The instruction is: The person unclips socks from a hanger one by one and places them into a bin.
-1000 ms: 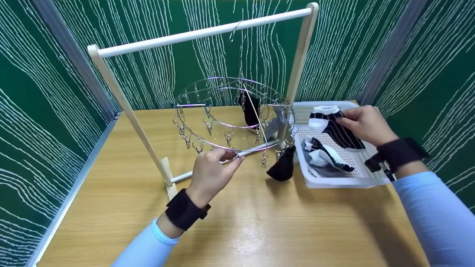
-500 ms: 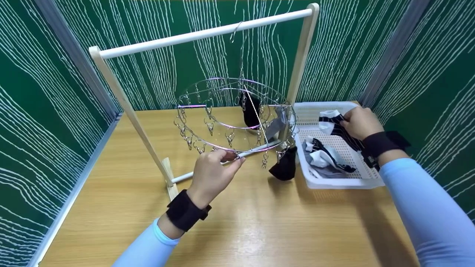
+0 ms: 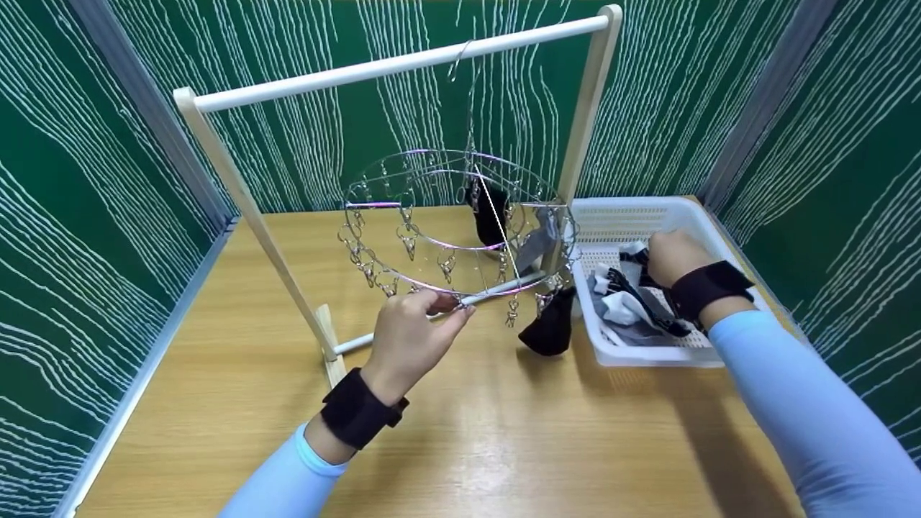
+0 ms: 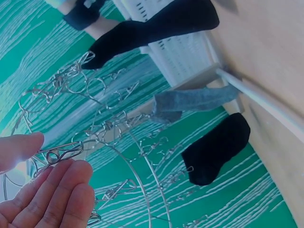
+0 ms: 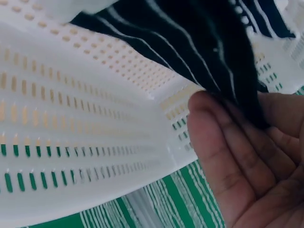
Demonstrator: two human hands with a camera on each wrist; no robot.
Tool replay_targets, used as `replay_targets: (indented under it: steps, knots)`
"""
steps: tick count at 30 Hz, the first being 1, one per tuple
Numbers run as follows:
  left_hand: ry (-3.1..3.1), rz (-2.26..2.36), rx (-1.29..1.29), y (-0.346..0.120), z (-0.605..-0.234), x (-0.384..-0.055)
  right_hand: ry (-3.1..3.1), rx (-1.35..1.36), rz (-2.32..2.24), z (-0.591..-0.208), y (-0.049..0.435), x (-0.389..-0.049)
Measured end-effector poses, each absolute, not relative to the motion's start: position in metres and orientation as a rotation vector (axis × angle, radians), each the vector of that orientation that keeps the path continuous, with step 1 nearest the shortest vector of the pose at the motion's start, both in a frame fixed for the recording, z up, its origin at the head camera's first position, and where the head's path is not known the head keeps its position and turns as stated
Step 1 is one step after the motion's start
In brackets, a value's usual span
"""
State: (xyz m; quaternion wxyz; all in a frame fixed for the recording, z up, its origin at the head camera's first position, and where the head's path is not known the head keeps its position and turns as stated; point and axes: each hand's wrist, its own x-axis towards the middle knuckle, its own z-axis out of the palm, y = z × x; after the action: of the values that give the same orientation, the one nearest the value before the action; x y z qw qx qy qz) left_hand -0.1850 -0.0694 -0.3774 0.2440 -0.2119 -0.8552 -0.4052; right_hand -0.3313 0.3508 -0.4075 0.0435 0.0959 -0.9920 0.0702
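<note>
My left hand (image 3: 414, 334) pinches a wire clip (image 4: 61, 153) at the near rim of a round metal sock hanger (image 3: 374, 205), thumb on one handle and fingers under the other. Two black socks, a nearer one (image 3: 550, 327) and a farther one (image 3: 489, 219), and a grey sock (image 3: 536, 241) hang from other clips. My right hand (image 3: 676, 259) is low over the white basket (image 3: 647, 357), pinching a black sock with white stripes (image 5: 190, 42) between thumb and fingers. In the head view that sock is mostly hidden behind the hand.
The hanger hangs by its hook from the white top bar (image 3: 324, 79) of a wooden rack, whose left post (image 3: 245, 201) stands on the table (image 3: 460, 446). More socks (image 3: 622, 306), white, black and grey, lie in the basket. Green walls with white lines enclose the table.
My right hand has moved left and lower over the basket with the striped sock, which was held up in plain sight before. The left hand has stayed at the clip.
</note>
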Motion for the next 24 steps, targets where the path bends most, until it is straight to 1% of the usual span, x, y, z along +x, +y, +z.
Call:
replay_targets:
  steps: [9, 17, 20, 24]
  knots:
    - [-2.331, -1.094, -0.578, -0.070, -0.378, -0.186, -3.150, 0.407, 0.227, -0.422, 0.337, -0.332]
    - [-2.332, -1.108, -0.573, -0.070, -0.378, -0.186, -3.193, 0.560, 0.278, -0.435, 0.338, -0.333]
    - [-2.331, -1.105, -0.577, -0.070, -0.379, -0.186, -3.201, 0.575, 0.301, -0.432, 0.337, -0.331]
    - [-2.328, -1.096, -0.579, -0.073, -0.381, -0.187, -3.190, 0.606, 0.353, -0.419, 0.332, -0.327]
